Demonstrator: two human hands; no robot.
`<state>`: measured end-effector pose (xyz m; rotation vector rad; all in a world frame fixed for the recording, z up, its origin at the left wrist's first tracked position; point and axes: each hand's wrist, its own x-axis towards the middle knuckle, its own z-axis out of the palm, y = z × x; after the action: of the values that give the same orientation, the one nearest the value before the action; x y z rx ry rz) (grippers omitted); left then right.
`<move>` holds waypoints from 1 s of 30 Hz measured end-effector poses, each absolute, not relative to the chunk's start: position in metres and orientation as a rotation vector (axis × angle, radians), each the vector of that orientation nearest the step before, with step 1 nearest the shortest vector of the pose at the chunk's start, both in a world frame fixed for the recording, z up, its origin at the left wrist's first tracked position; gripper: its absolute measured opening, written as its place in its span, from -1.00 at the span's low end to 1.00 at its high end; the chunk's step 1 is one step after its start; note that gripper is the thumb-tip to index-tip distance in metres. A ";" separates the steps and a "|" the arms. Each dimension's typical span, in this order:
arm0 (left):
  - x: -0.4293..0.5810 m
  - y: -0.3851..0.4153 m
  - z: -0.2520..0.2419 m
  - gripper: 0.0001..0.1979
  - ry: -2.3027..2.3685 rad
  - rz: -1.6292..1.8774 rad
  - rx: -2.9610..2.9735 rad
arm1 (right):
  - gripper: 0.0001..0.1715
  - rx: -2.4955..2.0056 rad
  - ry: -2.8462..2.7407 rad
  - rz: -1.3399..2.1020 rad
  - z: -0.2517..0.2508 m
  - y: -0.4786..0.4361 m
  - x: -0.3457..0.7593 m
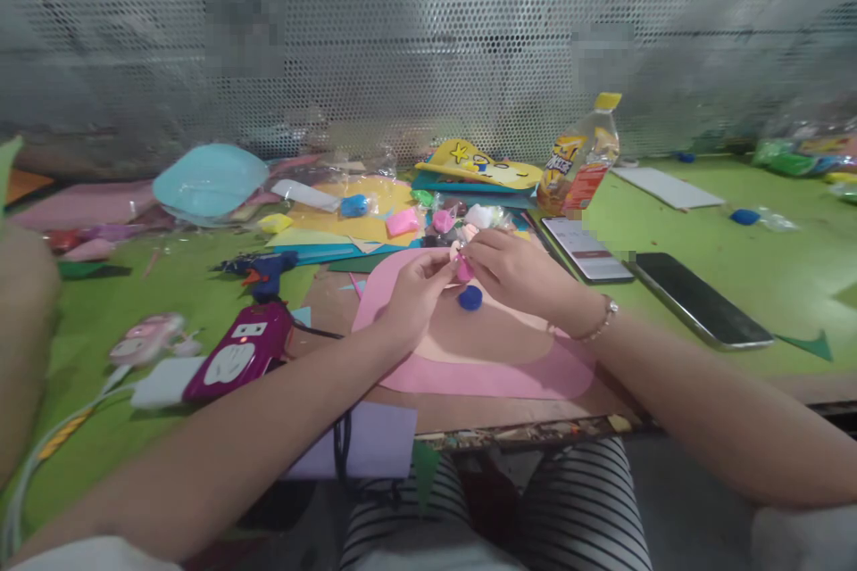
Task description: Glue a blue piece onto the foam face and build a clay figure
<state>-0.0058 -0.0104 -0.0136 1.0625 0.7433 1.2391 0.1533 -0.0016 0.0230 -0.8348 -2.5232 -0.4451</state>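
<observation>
My left hand [421, 287] and my right hand [514, 269] meet over the middle of the work. The fingers of both are closed on a small lump of pink modelling clay [463, 267]. A little below it, a round dark blue piece of clay [470, 297] lies on a peach shape [442, 335] set on a larger pink sheet [461, 379]. My forearms and fingers cover part of these sheets. Just beyond my fingers lie small wrapped clay packs, among them a pink one [403, 222].
A blue glue gun [268, 272] and a purple power strip [245, 348] with cables lie at left. Two phones, one lit [584, 247] and one dark [700, 296], rest at right. Behind stands a bottle [581, 161] before a perforated metal panel [428, 36].
</observation>
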 end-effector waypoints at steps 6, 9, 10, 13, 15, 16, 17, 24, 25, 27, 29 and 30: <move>-0.006 -0.010 -0.015 -0.77 0.749 1.249 1.047 | -0.69 -0.815 -2.547 -0.468 0.022 -0.002 0.153; -0.006 -0.009 -0.016 -0.77 0.735 1.249 1.041 | -0.71 -0.819 -2.548 -0.407 0.021 -0.001 0.154; -0.006 -0.009 -0.016 -0.77 0.732 1.253 1.039 | -0.72 -0.834 -2.530 -0.363 0.021 -0.001 0.154; -0.006 -0.008 -0.016 -0.76 0.727 1.264 1.036 | -0.72 -0.891 -2.454 -0.247 0.023 -0.003 0.154; -0.006 -0.008 -0.017 -0.75 0.732 1.262 1.033 | -0.71 -0.895 -2.458 -0.245 0.024 -0.005 0.153; -0.006 -0.008 -0.017 -0.75 0.736 1.256 1.033 | -0.71 -0.889 -2.478 -0.268 0.025 -0.006 0.152; -0.006 -0.008 -0.017 -0.75 0.739 1.247 1.035 | -0.71 -0.884 -2.503 -0.298 0.025 -0.007 0.152; -0.007 -0.009 -0.017 -0.75 0.769 1.225 1.051 | -0.71 -0.887 -2.534 -0.408 0.025 -0.008 0.149; -0.007 -0.008 -0.017 -0.75 0.774 1.224 1.049 | -0.71 -0.889 -2.540 -0.421 0.025 -0.008 0.149; -0.007 -0.008 -0.017 -0.75 0.778 1.229 1.056 | -0.72 -0.897 -2.553 -0.479 0.025 -0.009 0.149; -0.007 -0.008 -0.017 -0.73 0.791 1.242 1.078 | -0.76 -0.908 -2.572 -0.571 0.026 -0.010 0.150; -0.008 -0.008 -0.017 -0.73 0.807 1.248 1.092 | -0.78 -0.915 -2.581 -0.619 0.026 -0.010 0.150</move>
<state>-0.0075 -0.0084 -0.0173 1.0922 0.8065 1.2478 0.1499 -0.0104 0.0262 -0.9150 -2.5815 -0.6194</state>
